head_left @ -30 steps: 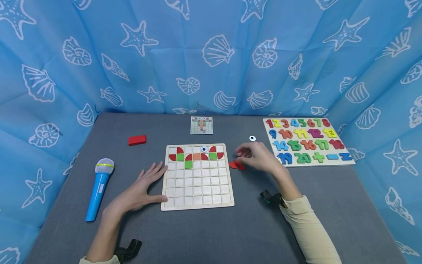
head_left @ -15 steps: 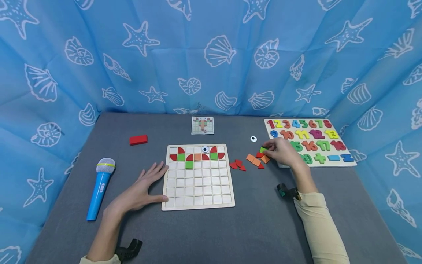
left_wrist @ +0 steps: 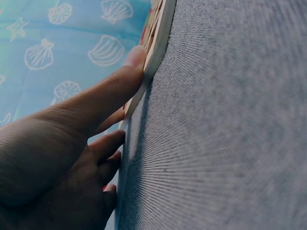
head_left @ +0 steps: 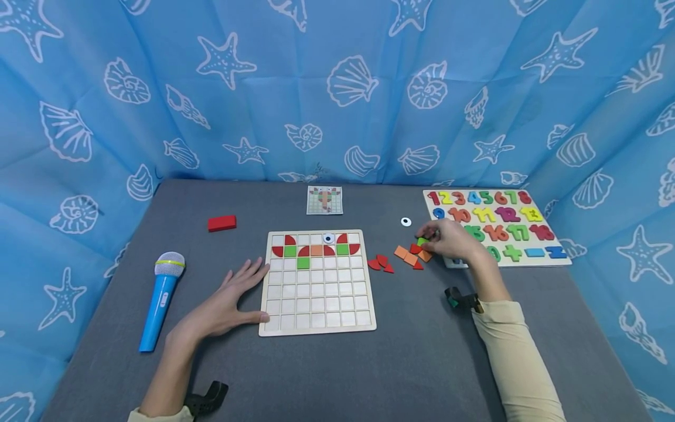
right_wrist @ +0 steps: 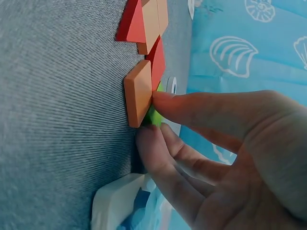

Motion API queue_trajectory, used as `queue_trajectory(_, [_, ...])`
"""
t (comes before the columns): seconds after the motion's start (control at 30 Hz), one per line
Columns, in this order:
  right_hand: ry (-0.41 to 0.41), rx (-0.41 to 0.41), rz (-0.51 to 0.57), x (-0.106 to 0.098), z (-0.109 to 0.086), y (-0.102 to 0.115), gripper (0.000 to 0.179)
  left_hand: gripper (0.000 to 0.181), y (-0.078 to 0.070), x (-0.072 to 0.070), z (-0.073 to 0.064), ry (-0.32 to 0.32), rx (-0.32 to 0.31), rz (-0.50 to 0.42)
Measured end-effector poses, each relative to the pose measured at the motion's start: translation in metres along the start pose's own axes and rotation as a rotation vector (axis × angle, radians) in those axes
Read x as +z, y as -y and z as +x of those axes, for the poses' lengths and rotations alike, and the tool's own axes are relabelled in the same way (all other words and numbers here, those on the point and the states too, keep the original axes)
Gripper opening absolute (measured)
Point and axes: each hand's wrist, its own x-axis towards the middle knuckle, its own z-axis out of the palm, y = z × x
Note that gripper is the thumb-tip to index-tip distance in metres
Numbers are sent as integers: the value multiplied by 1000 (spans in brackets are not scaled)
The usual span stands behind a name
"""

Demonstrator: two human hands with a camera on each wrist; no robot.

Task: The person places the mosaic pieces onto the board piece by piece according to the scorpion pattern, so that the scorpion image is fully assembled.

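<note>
My left hand point(head_left: 224, 308) rests at the left edge of a wooden grid board point(head_left: 319, 299), thumb and fingers spread along its rim. Red, green and orange tiles and one eye disc point(head_left: 329, 238) sit in the board's upper rows. Right of the board, my right hand point(head_left: 452, 240) pinches a green tile point(right_wrist: 156, 114) between thumb and fingertips, low over a small pile. Around it lie an orange tile point(right_wrist: 138, 93) and a red tile point(right_wrist: 157, 62). My fingers partly cover the green tile.
A number puzzle board point(head_left: 501, 225) lies by my right hand. A pattern card point(head_left: 324, 200) lies behind the grid. Loose red tiles point(head_left: 381, 263) and another eye disc point(head_left: 405, 221) are nearby. At left are a red block point(head_left: 222, 223) and a toy microphone point(head_left: 160, 302).
My right hand has moved right, from the red tiles beside the board to the pile near the number puzzle, and takes hold of a green tile. My left hand stays at the board.
</note>
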Motion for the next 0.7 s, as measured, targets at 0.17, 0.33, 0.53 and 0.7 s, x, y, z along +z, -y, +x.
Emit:
queue_trajectory(0.17, [-6,22,17,1,0,-1,19,109,-1,0,0,-3,-2,5])
queue_trajectory(0.33, [-59,-32,77,4,-4,-1,15,109,-1,1,1,-1,0,4])
queue_trajectory(0.53, [-173,-124,173,16,-8,18,21,109,-2,0,0,1,-5,3])
queue_trajectory(0.7, [-169,-169,211,35,-7,46,27,108,-3,0,-1,-4,4,2])
